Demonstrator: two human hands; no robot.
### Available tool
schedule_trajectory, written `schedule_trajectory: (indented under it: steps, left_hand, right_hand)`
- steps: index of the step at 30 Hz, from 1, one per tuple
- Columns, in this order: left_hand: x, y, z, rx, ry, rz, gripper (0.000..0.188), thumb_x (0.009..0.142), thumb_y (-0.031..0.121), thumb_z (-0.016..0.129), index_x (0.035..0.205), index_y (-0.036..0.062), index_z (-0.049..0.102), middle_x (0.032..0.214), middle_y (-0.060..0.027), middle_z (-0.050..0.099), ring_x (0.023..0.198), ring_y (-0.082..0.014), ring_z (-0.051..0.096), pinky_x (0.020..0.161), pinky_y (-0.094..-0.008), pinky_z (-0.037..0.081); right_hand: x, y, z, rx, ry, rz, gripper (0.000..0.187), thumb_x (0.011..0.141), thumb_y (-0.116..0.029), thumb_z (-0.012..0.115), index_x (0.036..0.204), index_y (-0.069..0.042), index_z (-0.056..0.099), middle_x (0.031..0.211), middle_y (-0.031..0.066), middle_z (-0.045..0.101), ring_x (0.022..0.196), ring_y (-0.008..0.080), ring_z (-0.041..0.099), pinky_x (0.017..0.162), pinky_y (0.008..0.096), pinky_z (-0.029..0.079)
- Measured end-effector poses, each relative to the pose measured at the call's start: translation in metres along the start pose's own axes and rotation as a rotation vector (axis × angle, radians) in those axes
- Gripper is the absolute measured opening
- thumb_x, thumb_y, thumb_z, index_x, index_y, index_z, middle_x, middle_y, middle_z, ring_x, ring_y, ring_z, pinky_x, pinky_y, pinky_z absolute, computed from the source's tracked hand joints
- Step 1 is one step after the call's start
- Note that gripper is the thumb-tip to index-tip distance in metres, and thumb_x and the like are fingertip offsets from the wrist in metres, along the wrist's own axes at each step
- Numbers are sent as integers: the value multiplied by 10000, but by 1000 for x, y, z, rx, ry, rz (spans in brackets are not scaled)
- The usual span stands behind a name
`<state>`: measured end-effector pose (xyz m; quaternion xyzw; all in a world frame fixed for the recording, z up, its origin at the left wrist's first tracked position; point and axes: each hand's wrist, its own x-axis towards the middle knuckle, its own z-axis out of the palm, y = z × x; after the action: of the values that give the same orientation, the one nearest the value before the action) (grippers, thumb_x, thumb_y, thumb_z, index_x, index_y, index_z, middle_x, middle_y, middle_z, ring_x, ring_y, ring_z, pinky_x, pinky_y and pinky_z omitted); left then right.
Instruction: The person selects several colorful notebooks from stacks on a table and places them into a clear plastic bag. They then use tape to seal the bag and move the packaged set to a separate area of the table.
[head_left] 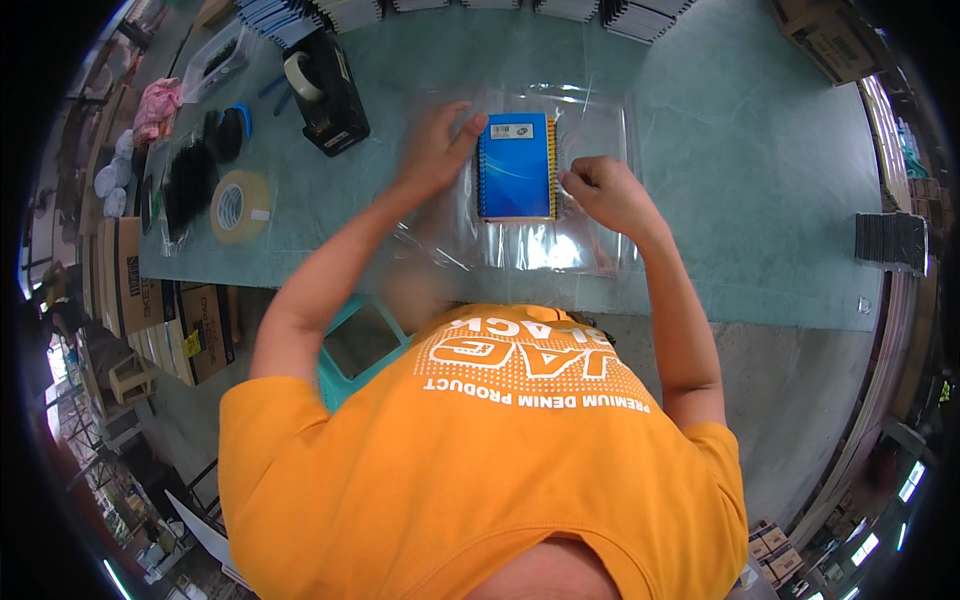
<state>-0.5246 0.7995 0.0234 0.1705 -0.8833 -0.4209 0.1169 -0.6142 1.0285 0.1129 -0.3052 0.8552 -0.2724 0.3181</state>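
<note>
A stack of spiral notebooks [516,170] with a blue cover on top lies in front of me, a blue coil along its left edge and a yellow one along its right. Under and around it spreads a shiny sheet of clear plastic film [450,235]. My left hand [440,148] lies at the upper left of the stack, fingers stretched out over the film, thumb close to the cover's corner. Beside the right edge, my right hand [607,192] is closed in a pinch low over the film; what its fingertips hold, if anything, is too small to make out.
A black tape dispenser [335,105] stands left on the green table [740,180], near a roll of tape [240,205] and a clear plastic bin [215,62]. Notebook stacks [640,18] line the far edge. At right are a cardboard box [830,40] and a dark stack [890,242].
</note>
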Motion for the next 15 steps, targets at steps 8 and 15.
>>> schedule_trajectory:
  steps: [8,15]
  left_hand:
    - [1,7,44,-137,89,223,352,910,335,468,1102,55,559,1081,-156,571,1027,-332,508,898,-395,383]
    - [12,11,37,182,70,277,350,887,333,497,1108,69,560,1045,-110,597,998,-303,524,879,-397,379]
  right_hand:
    - [20,-19,48,-226,53,-178,262,806,-204,511,695,19,591,711,212,613,674,371,604,654,451,479]
    - [18,-24,80,-387,204,-127,214,823,-201,509,766,1,554,677,188,613,604,346,616,563,435,497]
